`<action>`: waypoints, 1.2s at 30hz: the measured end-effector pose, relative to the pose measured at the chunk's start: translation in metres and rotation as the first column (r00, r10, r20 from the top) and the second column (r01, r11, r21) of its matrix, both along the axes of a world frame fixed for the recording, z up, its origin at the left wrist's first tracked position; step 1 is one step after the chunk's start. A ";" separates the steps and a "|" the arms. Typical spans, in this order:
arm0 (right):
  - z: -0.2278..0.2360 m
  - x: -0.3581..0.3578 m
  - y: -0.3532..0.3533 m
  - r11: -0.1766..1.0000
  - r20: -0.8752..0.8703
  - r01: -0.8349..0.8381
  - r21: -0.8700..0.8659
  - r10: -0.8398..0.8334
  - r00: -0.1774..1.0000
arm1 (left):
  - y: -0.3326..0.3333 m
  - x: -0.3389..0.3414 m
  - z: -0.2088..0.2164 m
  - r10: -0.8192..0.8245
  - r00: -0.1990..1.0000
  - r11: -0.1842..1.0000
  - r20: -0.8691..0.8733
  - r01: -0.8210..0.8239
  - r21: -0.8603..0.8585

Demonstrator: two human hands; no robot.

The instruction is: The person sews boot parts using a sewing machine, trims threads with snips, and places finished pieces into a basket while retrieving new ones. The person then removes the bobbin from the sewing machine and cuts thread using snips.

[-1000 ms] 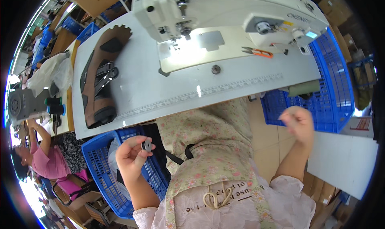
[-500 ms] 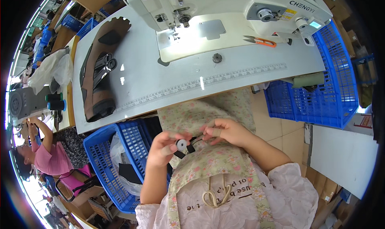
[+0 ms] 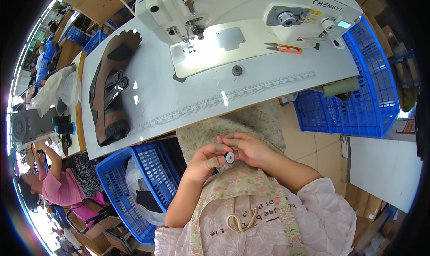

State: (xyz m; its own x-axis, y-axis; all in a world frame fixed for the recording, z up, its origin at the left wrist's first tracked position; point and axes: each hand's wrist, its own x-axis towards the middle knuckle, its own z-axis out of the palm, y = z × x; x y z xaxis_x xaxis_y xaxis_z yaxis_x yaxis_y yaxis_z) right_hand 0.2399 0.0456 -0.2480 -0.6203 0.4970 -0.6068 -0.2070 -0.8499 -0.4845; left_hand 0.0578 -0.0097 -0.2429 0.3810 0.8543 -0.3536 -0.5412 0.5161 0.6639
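Above my lap, my left hand (image 3: 206, 162) is closed around a small bobbin (image 3: 230, 158), pinched at the fingertips, with its pale round face and centre hole showing and a dark edge behind it. My right hand (image 3: 248, 149) meets it from the right, fingers bent and pressed together close to the left fingertips. Whatever the right fingers pinch is too small or hidden to make out. Both hands have tan wraps on some fingers. A flowered apron (image 3: 233, 184) lies beneath them.
Ahead stands a white sewing machine (image 3: 242, 9) on a grey table (image 3: 152, 76). On it lie orange thread snips (image 3: 286, 48), a small dark round metal part (image 3: 237, 70), and a brown-black piece (image 3: 109, 94) with black scissors (image 3: 117, 83). Blue baskets (image 3: 121, 184) flank me; a co-worker sits left.
My left hand has moved right with the bobbin, so both hands now meet. The bobbin has turned, and the black strip seen beside it earlier no longer shows. The view has shifted slightly.
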 end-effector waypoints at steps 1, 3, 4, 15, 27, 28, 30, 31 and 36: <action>-0.002 0.001 0.000 1.000 -0.016 0.005 0.009 -0.005 1.000 | 0.001 0.001 -0.003 -0.010 1.000 1.000 0.002 0.010 0.003; -0.006 0.006 0.003 0.999 -0.025 0.026 0.022 -0.025 0.999 | 0.001 0.004 -0.008 0.047 0.999 0.999 -0.001 -0.047 -0.016; -0.008 0.010 0.004 1.000 -0.062 -0.022 -0.009 0.021 0.998 | 0.002 0.006 -0.005 0.031 1.000 0.999 0.006 -0.031 -0.012; 0.061 0.114 0.140 0.594 0.723 -0.440 0.674 -0.404 0.561 | 0.001 -0.032 -0.002 0.249 0.923 0.967 0.294 -0.252 -0.027; 0.014 0.118 0.198 0.138 0.478 -0.784 0.605 -0.850 0.220 | 0.001 -0.032 0.014 0.291 0.901 0.955 0.323 -0.296 -0.035; 0.015 0.120 0.196 0.143 0.480 -0.782 0.607 -0.850 0.217 | 0.001 -0.032 0.015 0.291 0.901 0.955 0.323 -0.295 -0.035; 0.018 0.124 0.193 0.192 0.520 -0.741 0.643 -0.820 0.238 | 0.001 -0.032 0.015 0.285 0.903 0.957 0.322 -0.289 -0.038; 0.020 0.123 0.187 0.199 0.522 -0.740 0.643 -0.820 0.234 | 0.001 -0.033 0.014 0.292 0.883 0.954 0.368 -0.294 -0.053; 0.072 0.075 0.116 0.293 0.521 -0.431 0.854 -0.462 0.718 | 0.001 -0.032 0.015 0.427 0.801 0.904 0.420 -0.383 -0.188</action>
State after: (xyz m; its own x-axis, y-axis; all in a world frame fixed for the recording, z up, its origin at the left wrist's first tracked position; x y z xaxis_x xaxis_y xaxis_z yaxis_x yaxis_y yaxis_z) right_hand 0.3150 0.1620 -0.1757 -0.3279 0.9400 0.0945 0.4826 0.2526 -0.8386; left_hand 0.0254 -0.0087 -0.2275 0.1404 0.9389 -0.3142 -0.9367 0.2287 0.2650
